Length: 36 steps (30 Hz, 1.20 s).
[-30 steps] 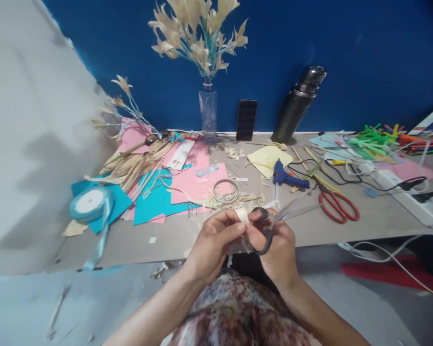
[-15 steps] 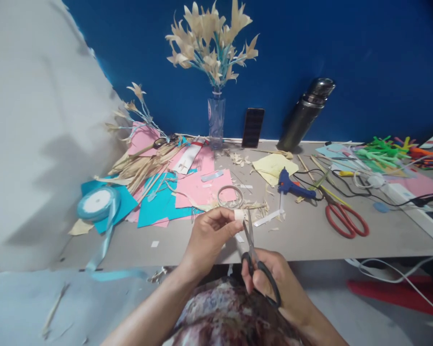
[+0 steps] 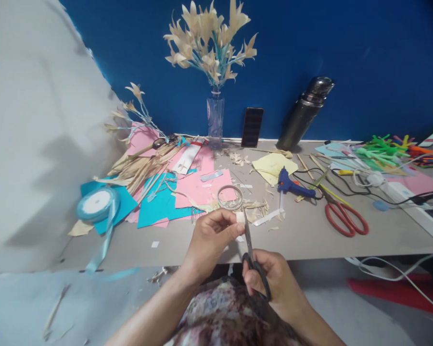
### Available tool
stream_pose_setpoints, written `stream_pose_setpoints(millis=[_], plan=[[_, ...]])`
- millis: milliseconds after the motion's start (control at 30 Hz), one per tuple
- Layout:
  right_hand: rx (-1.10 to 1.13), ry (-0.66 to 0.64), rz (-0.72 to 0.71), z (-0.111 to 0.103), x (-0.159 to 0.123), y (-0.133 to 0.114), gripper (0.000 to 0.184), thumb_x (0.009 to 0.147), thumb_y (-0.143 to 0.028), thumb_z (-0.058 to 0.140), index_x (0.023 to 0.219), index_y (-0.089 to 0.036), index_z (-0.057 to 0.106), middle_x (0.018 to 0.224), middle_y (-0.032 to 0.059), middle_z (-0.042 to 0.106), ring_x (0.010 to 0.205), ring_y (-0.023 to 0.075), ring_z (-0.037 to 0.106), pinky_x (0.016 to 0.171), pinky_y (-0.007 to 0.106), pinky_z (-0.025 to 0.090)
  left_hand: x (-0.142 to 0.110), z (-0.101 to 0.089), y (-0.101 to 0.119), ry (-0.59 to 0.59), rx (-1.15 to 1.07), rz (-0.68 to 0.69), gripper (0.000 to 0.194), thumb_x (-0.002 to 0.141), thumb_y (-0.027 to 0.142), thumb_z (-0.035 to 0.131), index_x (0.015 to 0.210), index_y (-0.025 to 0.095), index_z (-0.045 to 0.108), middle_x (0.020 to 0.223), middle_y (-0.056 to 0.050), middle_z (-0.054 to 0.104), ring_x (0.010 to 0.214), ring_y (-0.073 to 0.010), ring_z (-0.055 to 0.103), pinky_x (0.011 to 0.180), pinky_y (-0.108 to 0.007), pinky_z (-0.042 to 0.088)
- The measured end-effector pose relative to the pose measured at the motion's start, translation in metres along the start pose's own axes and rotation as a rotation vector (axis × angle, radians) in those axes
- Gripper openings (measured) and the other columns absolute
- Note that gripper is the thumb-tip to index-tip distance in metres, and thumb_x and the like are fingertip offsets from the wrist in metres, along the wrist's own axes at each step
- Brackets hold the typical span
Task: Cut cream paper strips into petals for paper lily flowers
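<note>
My left hand pinches a small pale strip between thumb and fingers, just over the table's front edge. My right hand grips black-handled scissors, fingers through the loops, blades pointing up and meeting the strip. Both hands are over my lap, which is covered in patterned cloth.
On the grey table lie pink and teal paper sheets, a tape ring, a blue ribbon spool, dried husks, a blue glue gun, red scissors, cables, a vase of husk flowers, a phone and a flask.
My right hand dropped from beside the left hand towards my lap and turned the scissors upright, blades now at the strip. The left hand kept its pinch on the strip.
</note>
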State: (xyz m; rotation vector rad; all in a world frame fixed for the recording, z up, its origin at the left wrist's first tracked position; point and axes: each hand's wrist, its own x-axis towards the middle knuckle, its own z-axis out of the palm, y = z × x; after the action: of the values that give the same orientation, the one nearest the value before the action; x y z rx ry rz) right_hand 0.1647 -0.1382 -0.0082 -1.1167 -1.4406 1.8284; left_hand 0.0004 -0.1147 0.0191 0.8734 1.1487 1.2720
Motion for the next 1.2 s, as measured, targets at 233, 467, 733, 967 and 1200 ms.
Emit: stream_pose_setpoints(millis=[233, 467, 733, 967, 1200], plan=[[-0.012, -0.009, -0.037, -0.001, -0.003, 0.000, 0.061, 0.068, -0.075, 0.069, 0.067, -0.016, 0.054, 0.054, -0.0013, 0.052, 0.049, 0.0093, 0.041, 0.047, 0.021, 0.033, -0.001, -0.001, 0.001, -0.033, -0.006, 0.008, 0.023, 0.071, 0.030, 0.081, 0.068, 0.016, 0.063, 0.063, 0.003, 0.063, 0.053, -0.0067, 0.048, 0.052, -0.020, 0.035], [-0.031, 0.007, -0.022, 0.000, -0.004, -0.002, 0.065, 0.064, -0.080, 0.069, 0.064, -0.017, 0.052, 0.051, -0.0015, 0.050, 0.047, 0.0092, 0.040, 0.046, 0.021, 0.032, -0.002, -0.001, 0.002, -0.049, -0.013, 0.018, 0.024, 0.071, 0.029, 0.081, 0.068, 0.015, 0.062, 0.064, 0.002, 0.062, 0.056, -0.0071, 0.050, 0.053, -0.019, 0.036], [-0.013, 0.012, 0.023, 0.003, -0.005, -0.003, 0.068, 0.059, -0.083, 0.068, 0.060, -0.018, 0.050, 0.047, -0.0025, 0.048, 0.044, 0.0087, 0.039, 0.044, 0.021, 0.033, -0.003, -0.006, 0.003, -0.105, -0.012, 0.044, 0.022, 0.074, 0.029, 0.080, 0.071, 0.015, 0.063, 0.066, 0.001, 0.065, 0.059, -0.0082, 0.054, 0.056, -0.020, 0.039], [0.034, 0.021, 0.042, 0.006, -0.006, -0.002, 0.067, 0.057, -0.082, 0.070, 0.060, -0.019, 0.049, 0.046, -0.0033, 0.047, 0.042, 0.0083, 0.038, 0.043, 0.021, 0.032, -0.003, -0.009, 0.004, -0.159, -0.052, 0.054, 0.020, 0.078, 0.028, 0.078, 0.072, 0.015, 0.063, 0.067, 0.000, 0.069, 0.062, -0.0102, 0.058, 0.061, -0.021, 0.042], [0.049, 0.009, 0.061, 0.005, -0.009, 0.003, 0.065, 0.058, -0.079, 0.073, 0.060, -0.018, 0.051, 0.046, -0.0040, 0.047, 0.042, 0.0074, 0.036, 0.043, 0.020, 0.030, -0.002, -0.014, 0.004, -0.229, -0.068, 0.028, 0.019, 0.081, 0.030, 0.075, 0.075, 0.015, 0.064, 0.071, -0.001, 0.070, 0.066, -0.0107, 0.061, 0.065, -0.022, 0.044]])
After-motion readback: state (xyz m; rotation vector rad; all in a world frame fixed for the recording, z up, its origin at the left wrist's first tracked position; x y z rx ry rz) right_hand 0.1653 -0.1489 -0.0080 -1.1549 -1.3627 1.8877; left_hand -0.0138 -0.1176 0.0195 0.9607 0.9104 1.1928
